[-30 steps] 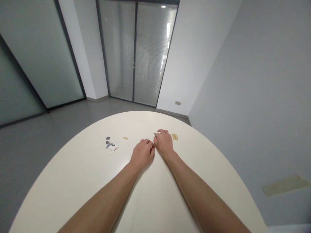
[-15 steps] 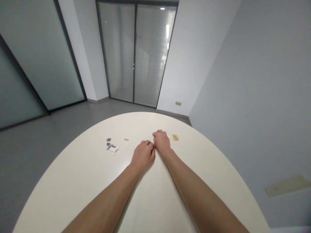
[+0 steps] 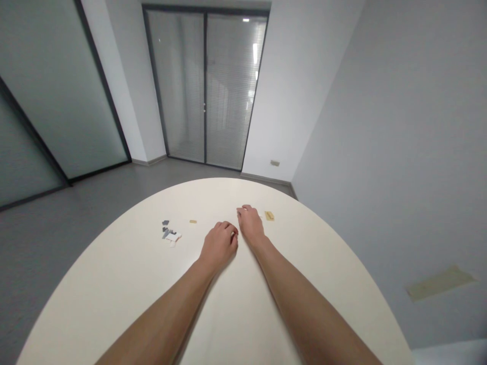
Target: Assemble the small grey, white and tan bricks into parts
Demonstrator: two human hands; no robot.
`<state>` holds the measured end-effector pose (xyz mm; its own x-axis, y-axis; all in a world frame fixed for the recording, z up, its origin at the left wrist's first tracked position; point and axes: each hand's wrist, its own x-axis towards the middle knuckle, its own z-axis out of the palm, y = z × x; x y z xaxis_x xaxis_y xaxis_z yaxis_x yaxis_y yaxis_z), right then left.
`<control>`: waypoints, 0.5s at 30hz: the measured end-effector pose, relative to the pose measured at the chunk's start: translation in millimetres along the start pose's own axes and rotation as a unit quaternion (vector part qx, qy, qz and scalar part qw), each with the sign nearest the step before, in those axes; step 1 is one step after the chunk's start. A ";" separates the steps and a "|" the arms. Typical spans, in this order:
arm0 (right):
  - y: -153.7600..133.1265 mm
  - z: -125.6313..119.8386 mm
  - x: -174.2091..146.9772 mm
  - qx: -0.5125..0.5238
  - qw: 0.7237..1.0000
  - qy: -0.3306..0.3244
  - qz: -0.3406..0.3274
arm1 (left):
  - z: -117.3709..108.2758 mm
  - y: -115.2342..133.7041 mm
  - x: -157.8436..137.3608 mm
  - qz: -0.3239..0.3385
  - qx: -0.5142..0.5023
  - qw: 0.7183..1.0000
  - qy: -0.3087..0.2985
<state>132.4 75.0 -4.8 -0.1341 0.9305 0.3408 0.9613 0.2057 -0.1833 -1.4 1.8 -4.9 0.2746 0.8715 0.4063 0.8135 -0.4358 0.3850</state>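
Both my hands are over the far middle of a round white table (image 3: 125, 284). My left hand (image 3: 219, 242) rests with curled fingers, thumb and fingertips close together; whatever it may hold is hidden. Just beyond it and to the right, my right hand (image 3: 249, 223) is bent inward, its fingertips near the tabletop and partly hidden by the hand itself. A small flat yellow piece (image 3: 270, 216) with a dark mark lies right of my right hand. Left of my hands is a narrow yellow strip (image 3: 193, 221).
At the table's left lies a loose group of small dark grey pieces (image 3: 165, 223) and a white piece (image 3: 174, 236). The table's curved far edge is beyond my hands. Further off stand a glass door (image 3: 224, 91) and a grey wall (image 3: 399, 152).
The whole view has shifted slightly, so the table things appear a little further left. My hands have drawn slightly apart and keep nearly the same pose.
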 end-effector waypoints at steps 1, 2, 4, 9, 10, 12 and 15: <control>0.8 -1.3 -3.9 0.004 1.000 0.005 -0.002 | 0.2 -0.2 -0.1 0.000 -0.001 1.000 0.000; 2.2 -2.8 -8.6 0.008 1.000 0.010 -0.005 | 0.4 -0.4 -0.1 0.000 -0.002 1.000 0.000; 6.3 -6.9 -19.8 0.032 0.999 0.027 -0.032 | 1.4 -1.1 0.2 -0.001 -0.003 1.000 0.003; 22.3 -23.9 -50.7 0.068 0.993 0.025 -0.096 | 4.5 -2.8 0.8 0.003 -0.006 1.000 0.010; 25.9 -27.6 -56.2 0.070 0.992 0.010 -0.107 | 4.7 -2.8 0.7 0.003 -0.006 1.000 0.011; 33.0 -33.4 -66.3 0.083 0.989 -0.012 -0.118 | 4.5 -2.4 0.6 0.003 -0.005 1.000 0.010; 42.9 -36.8 -78.4 0.125 0.987 -0.001 -0.103 | 2.8 -1.0 0.6 0.005 -0.002 1.000 0.007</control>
<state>193.1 -0.3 -5.5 -0.3209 0.8621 0.3922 0.8240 0.4583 -0.3330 -0.6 3.4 -7.3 0.2751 0.8645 0.4207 0.8085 -0.4448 0.3853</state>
